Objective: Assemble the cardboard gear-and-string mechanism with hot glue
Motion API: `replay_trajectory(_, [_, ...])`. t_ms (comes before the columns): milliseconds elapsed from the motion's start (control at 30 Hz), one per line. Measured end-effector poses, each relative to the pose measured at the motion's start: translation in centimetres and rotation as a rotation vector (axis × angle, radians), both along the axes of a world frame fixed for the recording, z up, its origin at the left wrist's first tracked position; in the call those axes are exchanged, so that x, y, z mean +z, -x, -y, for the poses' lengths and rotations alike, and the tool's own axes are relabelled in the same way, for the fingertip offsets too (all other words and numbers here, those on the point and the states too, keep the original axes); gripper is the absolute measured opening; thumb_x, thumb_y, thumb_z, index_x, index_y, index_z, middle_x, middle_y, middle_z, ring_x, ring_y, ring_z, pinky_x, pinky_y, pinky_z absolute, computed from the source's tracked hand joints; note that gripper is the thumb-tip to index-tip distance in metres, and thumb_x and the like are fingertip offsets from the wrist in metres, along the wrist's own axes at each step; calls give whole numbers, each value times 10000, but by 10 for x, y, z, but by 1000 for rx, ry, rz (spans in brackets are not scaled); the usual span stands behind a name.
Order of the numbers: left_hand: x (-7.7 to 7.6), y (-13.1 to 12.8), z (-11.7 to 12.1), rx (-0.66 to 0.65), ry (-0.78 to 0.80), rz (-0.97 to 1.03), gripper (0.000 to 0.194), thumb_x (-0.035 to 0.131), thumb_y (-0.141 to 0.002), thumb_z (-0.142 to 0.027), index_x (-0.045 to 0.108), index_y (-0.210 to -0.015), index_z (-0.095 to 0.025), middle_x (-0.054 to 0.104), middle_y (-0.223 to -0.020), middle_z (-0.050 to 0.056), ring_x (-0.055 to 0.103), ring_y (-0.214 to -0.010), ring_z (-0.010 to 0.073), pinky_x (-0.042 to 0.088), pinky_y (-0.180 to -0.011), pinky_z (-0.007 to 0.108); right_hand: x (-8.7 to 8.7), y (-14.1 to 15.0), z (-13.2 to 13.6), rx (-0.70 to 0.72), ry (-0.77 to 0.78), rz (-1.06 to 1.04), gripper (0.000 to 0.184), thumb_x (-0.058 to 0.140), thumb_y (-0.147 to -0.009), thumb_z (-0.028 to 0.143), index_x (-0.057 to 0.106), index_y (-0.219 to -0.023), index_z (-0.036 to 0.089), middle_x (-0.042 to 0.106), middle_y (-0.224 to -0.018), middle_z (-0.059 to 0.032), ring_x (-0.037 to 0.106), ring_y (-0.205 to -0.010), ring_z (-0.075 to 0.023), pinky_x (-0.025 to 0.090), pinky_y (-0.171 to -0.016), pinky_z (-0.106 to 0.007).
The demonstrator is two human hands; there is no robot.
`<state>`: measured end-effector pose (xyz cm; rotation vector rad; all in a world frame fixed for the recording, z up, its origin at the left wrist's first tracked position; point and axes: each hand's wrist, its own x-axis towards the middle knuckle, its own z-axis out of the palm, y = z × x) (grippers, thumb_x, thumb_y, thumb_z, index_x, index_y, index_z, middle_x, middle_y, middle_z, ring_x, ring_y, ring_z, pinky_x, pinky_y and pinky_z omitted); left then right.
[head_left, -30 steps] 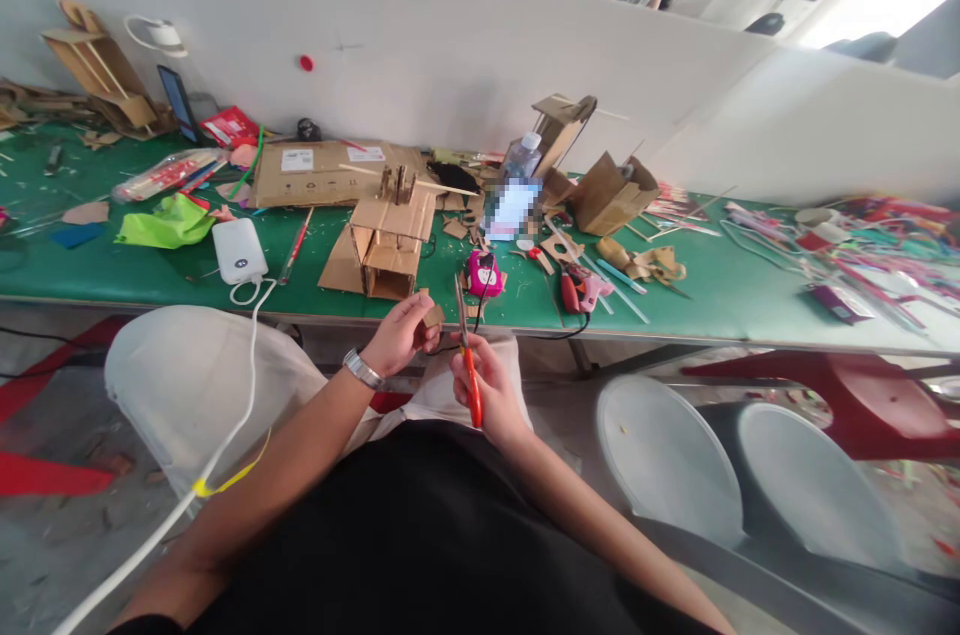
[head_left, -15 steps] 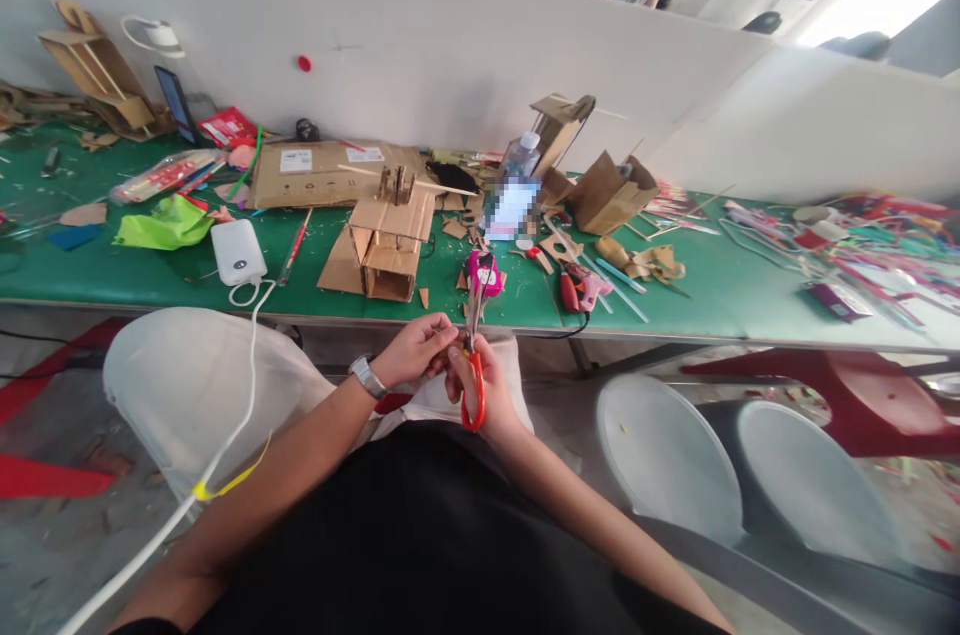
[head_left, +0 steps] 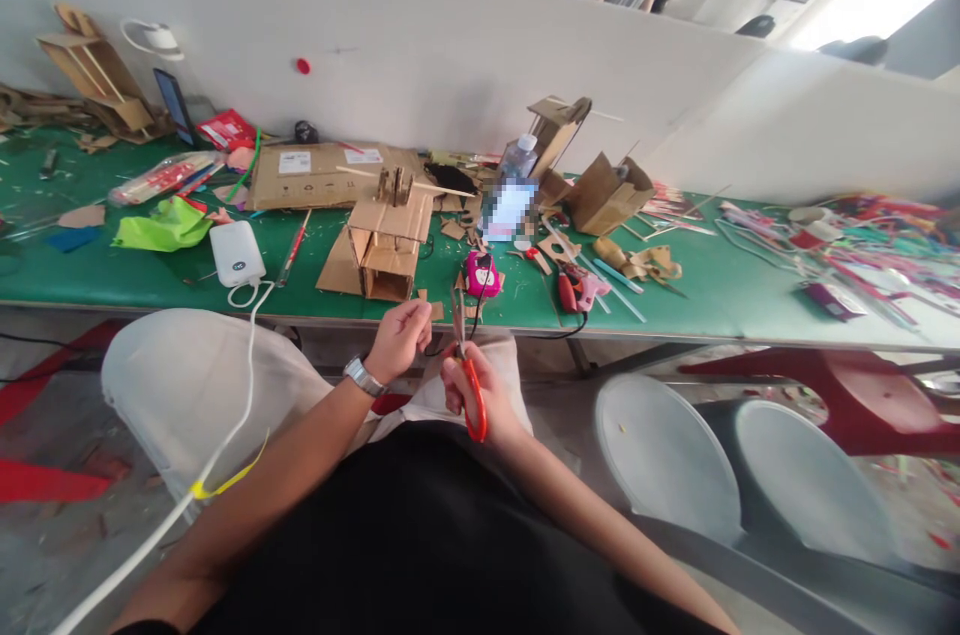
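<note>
My right hand (head_left: 484,390) grips a pair of scissors (head_left: 471,385) with orange-red handles. The metal blades point away from me toward the green table's front edge and look slightly apart. To its left, my left hand (head_left: 403,337) is closed, fingers curled in; whatever it may hold is hidden. A small cardboard scrap (head_left: 433,309) shows just beyond its fingertips; I cannot tell whether they touch it. Past the blades sits a pink tape measure-like object (head_left: 482,275) with a dark cord near it. A cardboard model (head_left: 388,240) with sticks stands beyond my left hand.
The green table (head_left: 292,300) carries a white power bank (head_left: 237,253) with a cable, a flat cardboard box (head_left: 322,180), a clear bottle (head_left: 519,160), a lit phone (head_left: 510,210), a pink-red glue gun (head_left: 577,290) and many scraps. Grey stools (head_left: 667,455) stand at right.
My hands have moved apart: the left went up and to the left, away from the scissors. The scissors' tips swung left, and the blades now look slightly more open.
</note>
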<state>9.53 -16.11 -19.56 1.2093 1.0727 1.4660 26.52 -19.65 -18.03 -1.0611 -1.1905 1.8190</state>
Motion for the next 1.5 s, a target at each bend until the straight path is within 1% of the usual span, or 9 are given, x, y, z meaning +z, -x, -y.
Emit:
replay_trajectory(100, [-1, 5, -4, 92, -16, 0, 632, 552, -1012, -749, 411, -672, -235, 410, -514, -69, 425, -464, 98, 318, -501, 270, -5, 1, 9, 57, 39, 4, 490, 862, -821, 574, 570, -1045, 251, 476, -662, 103, 409, -523, -75, 322, -498, -204])
replay_trajectory(200, [-1, 9, -5, 125, -25, -31, 626, 556, -1014, -745, 433, -675, -233, 431, -498, -64, 415, -460, 98, 311, -506, 272, -10, 3, 14, 89, 59, -2, 500, 864, -821, 565, 580, -1092, 254, 485, -691, 100, 412, -550, -76, 337, -523, -208])
replay_trajectory(333, [1, 10, -3, 88, -34, -98, 622, 565, -1018, -730, 471, -668, -224, 467, -504, -49, 430, -480, 104, 331, -533, 276, -14, 5, 15, 106, 59, -7, 526, 859, -822, 594, 594, -1126, 257, 491, -690, 93, 445, -559, -90, 341, -531, -219])
replay_trajectory(533, [1, 6, 1, 6, -44, -173, 612, 572, -1013, -730, 504, -680, -221, 496, -521, -41, 431, -491, 110, 329, -533, 275, -9, 6, 14, 63, 43, -10, 527, 781, -860, 702, 589, -1057, 253, 553, -777, 54, 501, -523, -82, 352, -491, -230])
replay_trajectory(733, [1, 4, 1, -14, -46, -186, 602, 533, -1040, -709, 501, -687, -223, 506, -533, -38, 440, -499, 116, 343, -544, 274, -4, 8, 16, 35, 39, 24, 545, 747, -874, 735, 562, -1041, 250, 525, -747, 78, 491, -469, -72, 343, -432, -216])
replay_trajectory(833, [1, 4, 1, -16, -47, -183, 602, 525, -1045, -707, 503, -689, -222, 508, -536, -37, 450, -503, 117, 355, -553, 276, -3, 9, 16, 28, 33, 36, 560, 765, -854, 737, 559, -1044, 252, 506, -710, 93, 484, -451, -72, 333, -418, -208])
replay_trajectory(1000, [0, 2, 3, -8, -49, -173, 585, 502, -1066, -684, 508, -707, -222, 515, -549, -35, 465, -512, 120, 363, -560, 281, -1, 10, 15, 16, 12, 59, 544, 753, -863, 728, 555, -1047, 256, 479, -659, 104, 465, -440, -80, 322, -407, -212])
replay_trajectory(1300, [-3, 1, 5, 9, -63, -198, 570, 505, -1078, -656, 512, -712, -218, 515, -564, -30, 478, -530, 123, 360, -565, 280, 1, 11, 13, -9, 8, 17, 472, 821, -848, 596, 525, -981, 253, 431, -679, 106, 394, -492, -56, 301, -477, -208])
replay_trajectory(1500, [-3, 1, 5, 6, -69, -215, 559, 484, -1096, -624, 504, -713, -218, 515, -569, -32, 479, -533, 121, 363, -569, 279, 0, 10, 13, -7, 20, 30, 488, 792, -863, 647, 527, -973, 252, 446, -670, 98, 427, -461, -65, 279, -450, -222])
